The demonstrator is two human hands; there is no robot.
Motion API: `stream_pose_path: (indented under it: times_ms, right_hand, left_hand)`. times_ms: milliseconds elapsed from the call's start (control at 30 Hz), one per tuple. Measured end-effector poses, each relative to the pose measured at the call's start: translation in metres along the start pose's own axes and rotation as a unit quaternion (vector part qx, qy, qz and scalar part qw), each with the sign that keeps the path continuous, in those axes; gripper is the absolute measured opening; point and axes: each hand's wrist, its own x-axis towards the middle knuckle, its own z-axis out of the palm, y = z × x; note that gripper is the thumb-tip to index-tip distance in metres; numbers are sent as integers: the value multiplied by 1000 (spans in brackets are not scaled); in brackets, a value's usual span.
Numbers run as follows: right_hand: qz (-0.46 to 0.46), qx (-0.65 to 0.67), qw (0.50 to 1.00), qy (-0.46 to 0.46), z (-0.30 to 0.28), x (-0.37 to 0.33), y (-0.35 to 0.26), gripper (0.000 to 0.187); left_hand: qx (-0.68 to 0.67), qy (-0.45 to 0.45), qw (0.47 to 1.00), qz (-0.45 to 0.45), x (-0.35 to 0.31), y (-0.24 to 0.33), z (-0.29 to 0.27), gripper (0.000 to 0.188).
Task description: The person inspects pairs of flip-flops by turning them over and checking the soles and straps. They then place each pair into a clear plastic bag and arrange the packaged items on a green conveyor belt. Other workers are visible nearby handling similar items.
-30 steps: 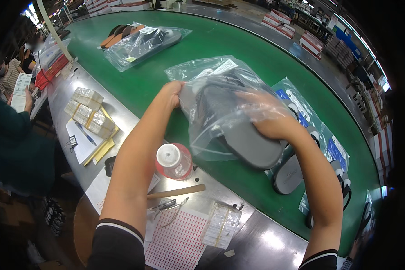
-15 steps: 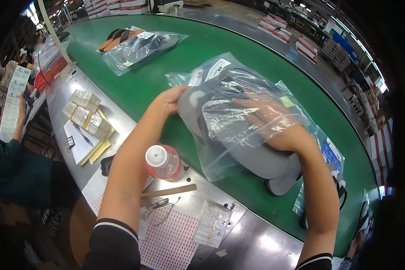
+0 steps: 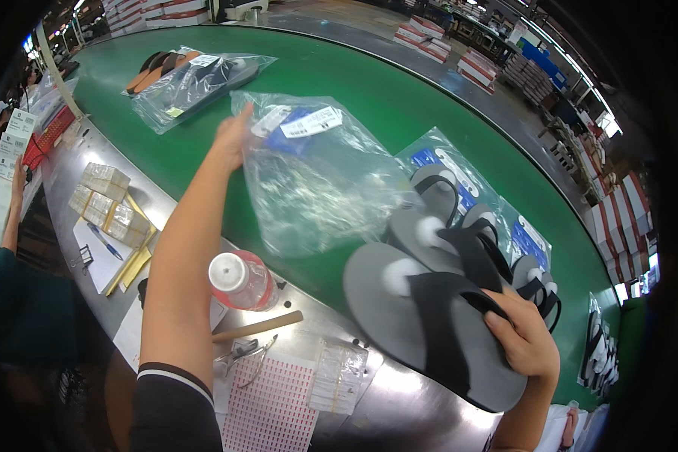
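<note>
A: State the position of your left hand (image 3: 233,139).

B: It was at the upper left edge of the clear plastic bag (image 3: 316,188). Its fingers were closed on the bag's edge. The bag spread across the green table (image 3: 339,71) and carried a white label (image 3: 313,122) near its top.

A: And your right hand (image 3: 526,335)?

B: Its thumb and forefinger were clamped on the near flip-flop (image 3: 384,316), at the black strap; you could not see the fingers under the sole. This grey flip-flop was tilted at the table's near edge, to the lower right of the bag. The rear flip-flop (image 3: 407,241) showed just behind it, partly covered; whether your right hand also gripped that one, the view could not tell.

A: What stood about your forearms?

B: Just right of your left forearm were a bottle (image 3: 252,290) with a white cap, a wooden stick (image 3: 260,327) and, nearer you, a sheet of stickers (image 3: 271,403). Left of that forearm lay wrapped bundles (image 3: 117,207).
</note>
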Motion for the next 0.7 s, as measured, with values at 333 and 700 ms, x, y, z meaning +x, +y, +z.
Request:
stream_pose_path:
  times_ms: [333,700]
  right_hand:
    - [114,485,814,299,32,-121,19,34]
    - [52,774,578,253,108,-194,-25,36]
  left_hand:
    - [-29,24,957,288,-200,127,-32,41]
    - [53,-90,977,184,-609,16,-29,17]
